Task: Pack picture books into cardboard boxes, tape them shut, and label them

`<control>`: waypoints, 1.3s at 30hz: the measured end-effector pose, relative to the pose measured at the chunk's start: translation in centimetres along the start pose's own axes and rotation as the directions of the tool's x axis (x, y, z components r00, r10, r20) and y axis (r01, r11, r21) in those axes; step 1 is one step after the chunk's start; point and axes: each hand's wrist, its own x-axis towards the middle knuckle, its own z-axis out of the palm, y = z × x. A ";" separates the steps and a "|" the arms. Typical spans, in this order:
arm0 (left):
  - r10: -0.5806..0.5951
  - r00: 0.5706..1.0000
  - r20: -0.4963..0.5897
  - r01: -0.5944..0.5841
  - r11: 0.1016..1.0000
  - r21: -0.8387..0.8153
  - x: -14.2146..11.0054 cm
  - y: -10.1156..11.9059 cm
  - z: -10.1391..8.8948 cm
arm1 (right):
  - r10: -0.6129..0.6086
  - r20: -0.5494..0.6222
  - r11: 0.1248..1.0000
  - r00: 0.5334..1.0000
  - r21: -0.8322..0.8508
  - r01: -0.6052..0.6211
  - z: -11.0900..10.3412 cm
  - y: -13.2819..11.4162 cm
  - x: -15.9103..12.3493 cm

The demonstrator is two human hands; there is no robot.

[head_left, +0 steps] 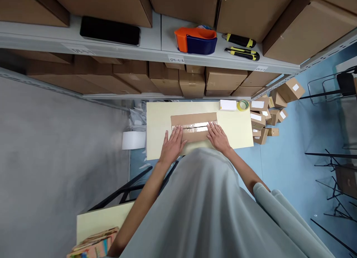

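On the pale yellow table [158, 113] lies a brown cardboard box [192, 117], with shiny clear tape [195, 128] running along its top seam. My left hand [172, 144] rests flat on the left end of the box, fingers stretched out over the tape. Spread across the right end, my right hand [218, 136] presses on the tape with its fingers extended. Neither hand grips anything. My fingers cover both ends of the tape.
A white box [228, 105] and a tape roll [243, 105] sit at the table's back right. Overhead, a shelf [156, 38] holds a phone [110, 30], a tape dispenser [196, 40] and utility knives [242, 53]. Small parcels [258, 118] pile up on the right; a white roll [134, 140] stands left.
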 end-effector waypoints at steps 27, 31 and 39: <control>0.009 1.000 0.002 -0.009 0.991 -0.134 2.0 2.7 0.8 | -0.108 0.030 0.993 0.994 0.042 0.107 0.4 -2.3 3.1; -0.165 0.986 -0.017 0.158 0.965 -0.212 -0.3 -1.4 0.5 | 0.099 -0.015 0.987 0.995 0.128 -0.096 0.4 1.7 0.7; -0.396 0.905 0.157 0.407 0.695 -0.592 -2.6 -3.3 2.8 | 0.289 0.078 0.827 0.954 0.482 -0.290 1.1 4.2 -3.5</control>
